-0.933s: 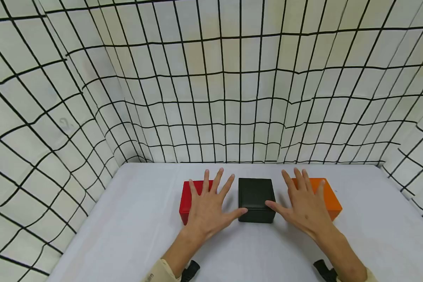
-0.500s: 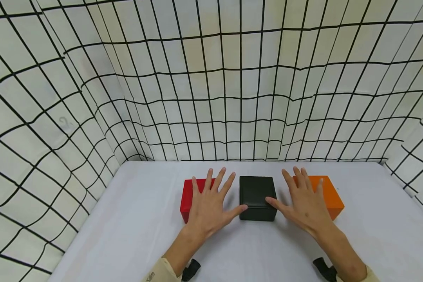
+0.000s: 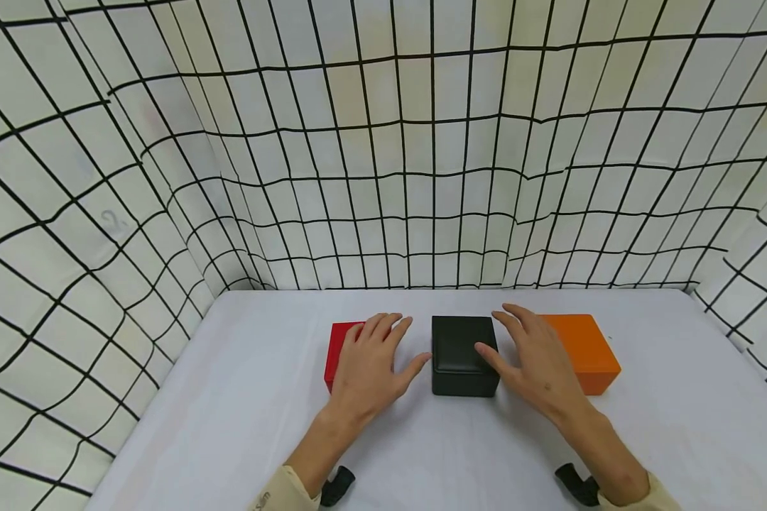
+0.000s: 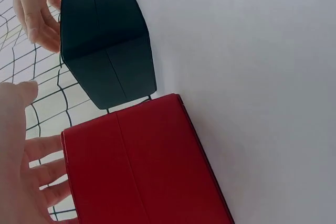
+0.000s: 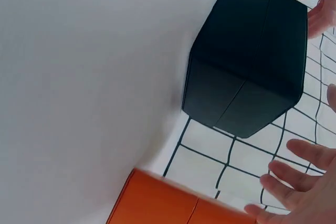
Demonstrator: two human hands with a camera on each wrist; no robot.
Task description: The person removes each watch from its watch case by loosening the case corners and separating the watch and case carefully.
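Three boxes stand in a row on a white-covered table: a red box (image 3: 341,348), a dark green-black box (image 3: 463,348) and an orange box (image 3: 584,348). My left hand (image 3: 371,369) is over the red box's right part, fingers bent a little and thumb pointing toward the dark box. In the left wrist view its fingers (image 4: 52,174) show beyond the red box's top edge. My right hand (image 3: 540,362) is between the dark and orange boxes, thumb overlapping the dark box's right side in the head view. Both hands hold nothing.
The white cloth (image 3: 230,397) covers the table around the boxes. A white wall with a black grid net (image 3: 409,177) rises behind it and along both sides. Black wrist-camera mounts (image 3: 337,486) show below the forearms.
The spread fingers of both hands have drawn in and bent slightly. My right hand has shifted left, uncovering more of the orange box. The boxes stay in place.
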